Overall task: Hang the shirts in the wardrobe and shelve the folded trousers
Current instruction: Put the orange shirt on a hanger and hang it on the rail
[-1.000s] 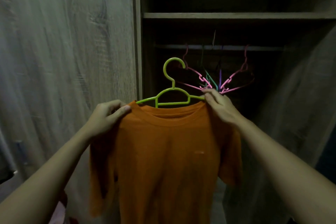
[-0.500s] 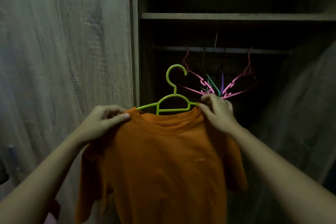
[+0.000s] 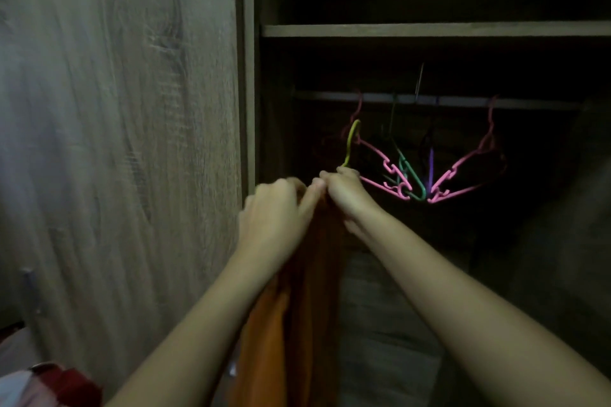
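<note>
Shirt (image 3: 307, 291) swung edge-on below left hand (image 3: 274, 211), right hand (image 3: 347, 195).

We faced a wood-grain door (image 3: 115, 142) at left, we saw a shelf (image 3: 429, 30) above a rail (image 3: 463, 102), dim light, dark inside

The door (image 3: 115, 142) fills the left side, and to its right the wardrobe (image 3: 248, 76) has a shelf (image 3: 429, 30) across its top with a rail (image 3: 529, 103) just beneath. Empty hangers (image 3: 439, 185) hang from the rail's middle, and left of them, below the rail, rises the hook of the hanger (image 3: 351, 142). The right grip (image 3: 347, 195) holds the hook's foot and touches the left grip (image 3: 274, 215) beside it, while the shirt (image 3: 297, 324) hangs below both, between the forearms.
</note>
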A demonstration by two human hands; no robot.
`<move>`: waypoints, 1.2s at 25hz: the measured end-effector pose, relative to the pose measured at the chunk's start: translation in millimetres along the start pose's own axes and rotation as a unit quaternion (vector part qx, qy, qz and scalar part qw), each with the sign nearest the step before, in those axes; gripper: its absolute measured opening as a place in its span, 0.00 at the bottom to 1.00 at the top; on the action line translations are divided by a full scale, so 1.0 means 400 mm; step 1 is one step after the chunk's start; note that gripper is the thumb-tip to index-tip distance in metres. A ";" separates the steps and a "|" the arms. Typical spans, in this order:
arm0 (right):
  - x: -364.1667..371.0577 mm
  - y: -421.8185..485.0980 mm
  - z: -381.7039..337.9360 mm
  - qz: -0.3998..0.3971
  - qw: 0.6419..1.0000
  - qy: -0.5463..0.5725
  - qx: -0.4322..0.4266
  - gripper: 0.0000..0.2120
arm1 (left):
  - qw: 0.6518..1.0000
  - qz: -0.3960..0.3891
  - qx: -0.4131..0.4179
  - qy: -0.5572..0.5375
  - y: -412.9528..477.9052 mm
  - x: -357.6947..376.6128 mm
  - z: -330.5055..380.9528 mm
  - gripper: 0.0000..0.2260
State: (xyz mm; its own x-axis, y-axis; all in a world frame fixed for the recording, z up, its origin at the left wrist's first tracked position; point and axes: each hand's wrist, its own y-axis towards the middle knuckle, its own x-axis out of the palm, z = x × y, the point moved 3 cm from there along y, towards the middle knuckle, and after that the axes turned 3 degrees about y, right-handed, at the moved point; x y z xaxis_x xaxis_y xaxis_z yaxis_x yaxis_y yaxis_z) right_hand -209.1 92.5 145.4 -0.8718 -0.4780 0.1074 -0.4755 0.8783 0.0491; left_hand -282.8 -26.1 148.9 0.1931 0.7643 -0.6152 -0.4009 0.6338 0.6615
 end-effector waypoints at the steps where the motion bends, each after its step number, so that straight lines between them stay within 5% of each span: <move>1: -0.014 0.018 -0.003 0.013 1.000 -0.012 -0.012 0.25 | 0.997 0.070 0.009 -0.036 0.019 -0.024 0.001 0.24; 3: -0.032 0.060 -0.003 0.010 0.997 -0.069 -0.037 0.23 | 0.965 0.247 0.067 -0.050 0.055 -0.053 -0.031 0.19; 5: -0.033 0.112 -0.009 0.000 0.994 -0.092 -0.060 0.15 | 0.947 0.310 0.084 0.028 0.090 -0.026 -0.090 0.24; 8: -0.029 0.191 -0.031 -0.002 0.993 -0.082 -0.083 0.09 | 0.967 0.244 0.052 0.061 0.132 0.066 -0.175 0.32; 15: -0.006 0.361 -0.120 0.006 0.992 -0.095 -0.078 0.11 | 0.933 0.308 0.110 0.149 0.159 0.114 -0.227 0.32; 26: 0.024 0.439 -0.110 0.029 0.991 -0.094 -0.091 0.12 | 0.935 0.307 0.112 0.137 0.162 0.120 -0.232 0.30; 30: 0.007 0.476 -0.090 0.013 0.979 -0.179 -0.100 0.15 | 0.934 0.307 0.118 0.138 0.160 0.123 -0.230 0.30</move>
State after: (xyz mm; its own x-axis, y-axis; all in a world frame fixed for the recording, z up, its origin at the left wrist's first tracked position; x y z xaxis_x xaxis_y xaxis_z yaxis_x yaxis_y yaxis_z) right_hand -297.7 258.8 190.7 -0.8857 -0.3963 -0.2417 -0.4514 0.8568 0.2491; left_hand -381.5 41.1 121.7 -0.2600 0.9533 -0.1537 -0.1461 0.1185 0.9821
